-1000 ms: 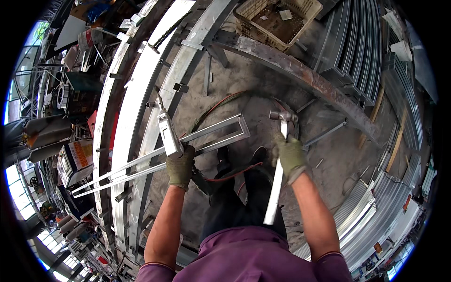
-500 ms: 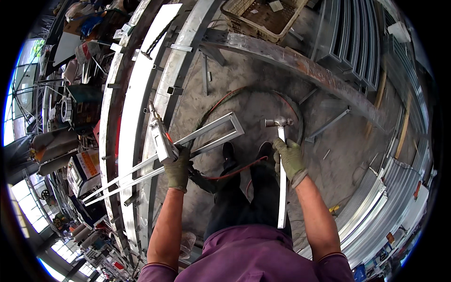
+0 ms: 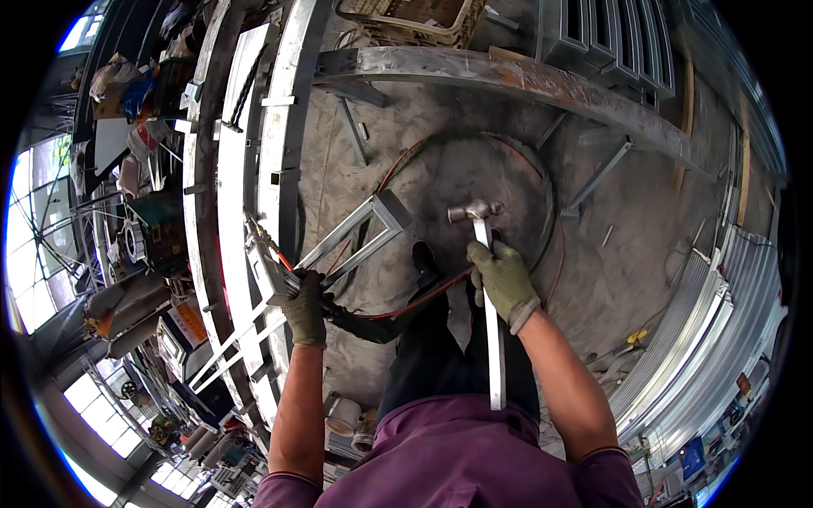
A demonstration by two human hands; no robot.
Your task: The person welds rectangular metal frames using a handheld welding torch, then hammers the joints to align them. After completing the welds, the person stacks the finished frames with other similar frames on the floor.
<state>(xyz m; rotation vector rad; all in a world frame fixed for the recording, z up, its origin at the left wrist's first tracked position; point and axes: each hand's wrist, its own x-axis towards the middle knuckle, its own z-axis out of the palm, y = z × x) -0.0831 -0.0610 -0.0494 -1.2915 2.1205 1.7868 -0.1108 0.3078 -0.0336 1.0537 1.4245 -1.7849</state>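
Observation:
My left hand, in a green glove, is closed round a handheld welding gun. The gun has a silver boxy body and a narrow tip pointing away from me, and a dark sheathed cable trails from its grip. In my right hand, also gloved, is a hammer, gripped near its head. Its handle is a pale square metal bar; the round-faced steel head points left. A long narrow metal frame lies across the rails beneath the gun, its squared end jutting over the floor.
Long metal rails run along my left. A rusty steel beam on legs crosses ahead, with a plastic crate beyond it. The dark cable and red hose loop over the floor by my feet. Metal profiles are stacked on the right.
The view has turned and shifted, so the frame and rails appear farther left. The hammer, still in my right hand, appears slightly left and nearer the far side. Both grips stay the same.

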